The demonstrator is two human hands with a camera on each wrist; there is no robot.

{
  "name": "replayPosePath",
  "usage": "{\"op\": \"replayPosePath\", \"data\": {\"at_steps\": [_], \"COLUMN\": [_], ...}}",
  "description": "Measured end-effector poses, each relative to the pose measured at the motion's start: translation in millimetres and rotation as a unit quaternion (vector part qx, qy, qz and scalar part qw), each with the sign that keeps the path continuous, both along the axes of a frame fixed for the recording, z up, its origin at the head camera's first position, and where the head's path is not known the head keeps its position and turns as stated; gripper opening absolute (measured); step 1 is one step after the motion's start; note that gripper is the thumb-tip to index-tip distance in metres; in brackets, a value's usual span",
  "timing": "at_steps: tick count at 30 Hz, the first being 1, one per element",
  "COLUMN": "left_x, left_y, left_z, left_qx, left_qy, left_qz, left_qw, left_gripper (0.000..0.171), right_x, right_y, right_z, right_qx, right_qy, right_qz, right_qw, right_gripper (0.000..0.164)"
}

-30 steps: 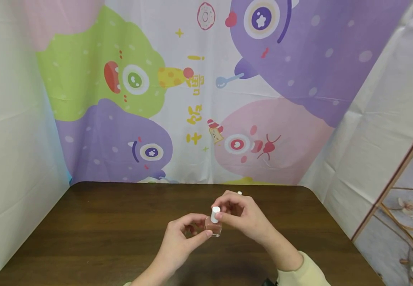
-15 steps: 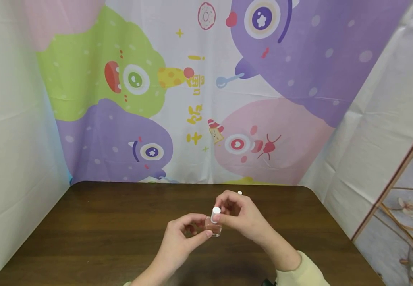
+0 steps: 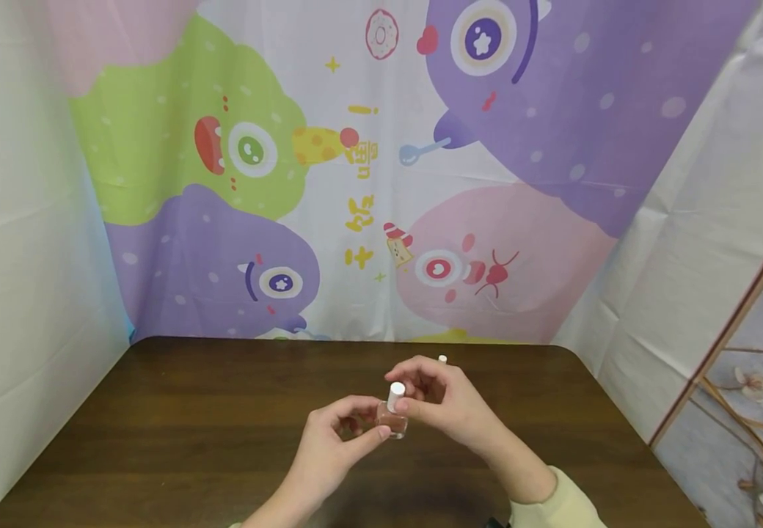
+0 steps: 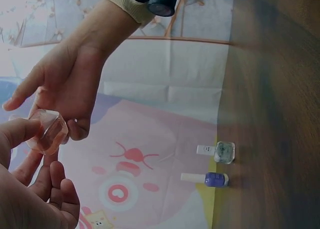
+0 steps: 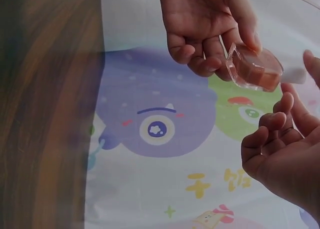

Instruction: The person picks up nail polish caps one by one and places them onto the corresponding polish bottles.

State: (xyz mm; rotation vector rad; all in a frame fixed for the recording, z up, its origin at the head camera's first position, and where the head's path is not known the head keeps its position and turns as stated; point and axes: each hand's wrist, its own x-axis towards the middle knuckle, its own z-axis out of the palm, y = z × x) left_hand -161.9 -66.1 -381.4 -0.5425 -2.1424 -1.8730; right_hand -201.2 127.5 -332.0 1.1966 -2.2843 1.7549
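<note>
In the head view my left hand [image 3: 330,441] pinches a small clear glass nail polish bottle [image 3: 392,421] between thumb and fingers, above the table. The polish inside is pinkish brown, and its white cap [image 3: 396,396] points up, slightly tilted. My right hand [image 3: 450,400] is at the cap with its fingers spread around it. In the right wrist view the right thumb stands apart from the cap [image 5: 294,75], while a fingertip lies close by or against it; contact is unclear. From the left wrist view, the bottle [image 4: 49,133] hides the cap.
On the dark wooden table [image 3: 190,433] stand two more nail polish bottles, one green [image 4: 225,152] and one purple [image 4: 215,179], both white-capped. The head view shows only one cap [image 3: 443,359] behind my right hand. A cartoon-printed curtain [image 3: 355,308] hangs at the table's far edge.
My right fingers have loosened and spread around the cap, the index finger reaching farther left. The bottle stays in my left hand, nearly still.
</note>
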Motion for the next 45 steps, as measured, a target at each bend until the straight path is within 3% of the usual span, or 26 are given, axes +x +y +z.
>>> {"op": "replayPosePath", "data": {"at_steps": [5, 12, 23, 35, 45], "left_x": [1.7, 1.9, 2.2, 2.0, 2.5], "left_y": [0.2, 1.2, 3.1, 4.2, 3.3], "left_z": [1.2, 0.8, -0.5, 1.5, 2.3], "left_qx": [-0.006, -0.015, -0.012, -0.005, -0.005], "left_qy": [-0.005, -0.002, 0.007, 0.013, 0.010], "left_qz": [0.001, -0.007, -0.008, -0.013, -0.008], "left_qw": [1.0000, 0.9999, 0.9999, 0.9998, 0.9999], "left_gripper": [0.022, 0.021, 0.021, 0.020, 0.020], "right_x": [-2.0, -0.9, 0.3, -0.1, -1.5], "right_y": [3.5, 4.0, 3.9, 2.4, 1.8], "right_z": [0.1, 0.7, 1.9, 0.2, -0.6], "right_qx": [-0.004, -0.006, -0.013, -0.008, -0.031], "right_qy": [0.032, 0.028, 0.038, 0.020, 0.031], "right_qz": [0.030, 0.061, 0.061, 0.034, 0.049], "right_qw": [0.999, 0.998, 0.997, 0.999, 0.998], "right_gripper": [0.023, 0.023, 0.019, 0.011, 0.012]}}
